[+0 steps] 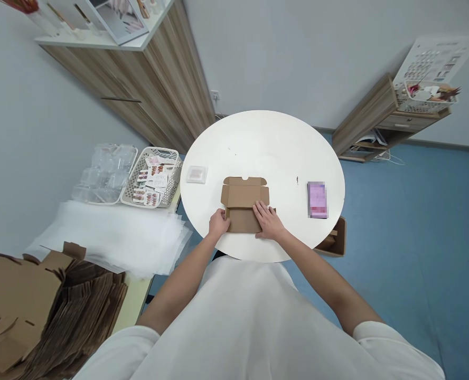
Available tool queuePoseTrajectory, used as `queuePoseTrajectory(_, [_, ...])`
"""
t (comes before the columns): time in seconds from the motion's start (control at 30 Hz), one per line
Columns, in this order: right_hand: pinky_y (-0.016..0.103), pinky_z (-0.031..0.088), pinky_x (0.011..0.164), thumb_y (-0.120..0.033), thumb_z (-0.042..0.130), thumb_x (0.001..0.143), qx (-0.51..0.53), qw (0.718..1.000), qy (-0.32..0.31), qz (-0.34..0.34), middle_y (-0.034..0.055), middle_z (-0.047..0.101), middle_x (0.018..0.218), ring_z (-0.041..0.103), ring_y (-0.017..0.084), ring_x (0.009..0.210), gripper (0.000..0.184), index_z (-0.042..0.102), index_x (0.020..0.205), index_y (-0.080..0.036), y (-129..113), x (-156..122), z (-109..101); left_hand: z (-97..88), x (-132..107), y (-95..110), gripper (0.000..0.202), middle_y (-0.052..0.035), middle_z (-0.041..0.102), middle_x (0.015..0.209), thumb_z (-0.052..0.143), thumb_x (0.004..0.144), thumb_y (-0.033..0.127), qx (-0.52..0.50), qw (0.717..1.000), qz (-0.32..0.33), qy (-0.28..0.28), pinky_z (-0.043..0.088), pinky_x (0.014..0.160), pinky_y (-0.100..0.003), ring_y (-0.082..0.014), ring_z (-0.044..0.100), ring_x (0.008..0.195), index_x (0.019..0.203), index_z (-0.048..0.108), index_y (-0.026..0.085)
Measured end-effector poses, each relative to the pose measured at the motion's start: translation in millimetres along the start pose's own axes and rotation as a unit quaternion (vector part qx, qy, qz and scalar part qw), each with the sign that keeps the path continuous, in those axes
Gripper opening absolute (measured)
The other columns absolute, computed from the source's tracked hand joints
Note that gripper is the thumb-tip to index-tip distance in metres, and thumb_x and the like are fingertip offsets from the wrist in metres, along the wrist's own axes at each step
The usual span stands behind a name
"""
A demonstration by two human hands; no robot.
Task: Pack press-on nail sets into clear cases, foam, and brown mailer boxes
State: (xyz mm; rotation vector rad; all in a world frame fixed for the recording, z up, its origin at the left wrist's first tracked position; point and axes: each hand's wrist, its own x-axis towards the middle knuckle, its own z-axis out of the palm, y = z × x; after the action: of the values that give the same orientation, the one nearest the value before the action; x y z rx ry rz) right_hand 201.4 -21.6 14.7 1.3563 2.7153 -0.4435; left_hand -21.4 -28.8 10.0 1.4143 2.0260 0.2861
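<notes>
A brown cardboard mailer box (244, 195), partly folded, lies on the white round table (274, 142) in front of me. Its lid panel and side flaps spread out away from me. My left hand (218, 224) is closed on the left wall of the box, thumb at the inner side. Across the right side of the box lies my right hand (269, 221), fingers stretched forward near the crease and thumb apart. Its palm hides most of the right wall. Left of the box rests a small clear plastic case (197, 174); on the right sits a purple stack (317, 200), blurred out.
Left of the table, a side surface carries a basket of nail-tip cards (152, 179), a basket of clear cases (110, 171), translucent sheets (111, 232) and stacked flat cardboard boxes (76, 306). A brown bin (339, 237) stands below the table's right edge. Wooden cabinets (159, 79) stand behind.
</notes>
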Motion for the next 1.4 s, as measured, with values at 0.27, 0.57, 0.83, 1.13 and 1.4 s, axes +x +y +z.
queuePoseTrajectory(0.27, [0.050,0.014,0.102,-0.048,0.067,0.053,-0.013,1.000,0.005,0.009,0.0155,0.003,0.145,-0.005,0.031,0.132,0.112,0.003,0.137,-0.010,0,1,-2,-2.0,-9,-2,0.046,-0.0067,0.058,0.092,0.053,0.073,0.030,-0.002,0.998,0.055,0.015,0.043,0.070,-0.030,-0.0180,0.057,0.080,0.115,0.040,0.017])
queuePoseTrajectory(0.57, [0.050,0.012,0.103,-0.047,0.068,0.053,0.006,1.000,0.003,-0.007,0.0149,0.002,0.145,-0.005,0.030,0.132,0.115,0.000,0.137,-0.011,8,6,-8,-21.9,-7,8,0.125,-0.0124,0.032,0.125,0.073,0.040,0.055,0.144,0.963,0.188,-0.125,0.043,0.074,-0.036,-0.0318,0.047,0.104,0.137,0.000,0.027])
queuePoseTrajectory(0.83, [0.049,0.023,0.100,-0.047,0.047,0.074,0.201,0.943,0.127,0.233,0.0153,0.014,0.143,0.011,0.030,0.131,0.083,0.006,0.137,-0.014,23,-30,6,-15.5,-3,16,0.122,-0.0110,0.033,0.123,0.072,0.043,0.054,0.170,0.964,0.158,-0.127,0.042,0.071,-0.033,-0.0292,0.051,0.099,0.136,-0.003,0.030])
queuePoseTrajectory(1.13, [0.032,0.048,0.067,-0.023,0.044,0.066,0.488,0.801,0.098,0.333,0.0061,0.056,0.102,0.055,0.014,0.067,0.057,0.040,0.123,-0.018,23,-28,11,-11.8,-7,21,0.117,-0.0117,0.039,0.119,0.075,0.040,0.049,0.150,0.973,0.142,-0.103,0.040,0.075,-0.033,-0.0308,0.051,0.099,0.136,0.011,0.029])
queuePoseTrajectory(1.4, [0.032,0.045,0.067,-0.029,0.050,0.065,0.367,0.876,0.119,0.289,0.0063,0.052,0.093,0.051,0.018,0.076,0.054,0.044,0.118,-0.018,19,-25,2,-6.8,-10,25,0.121,-0.0115,0.039,0.119,0.075,0.041,0.049,0.167,0.972,0.132,-0.094,0.039,0.074,-0.034,-0.0303,0.052,0.096,0.136,0.004,0.029])
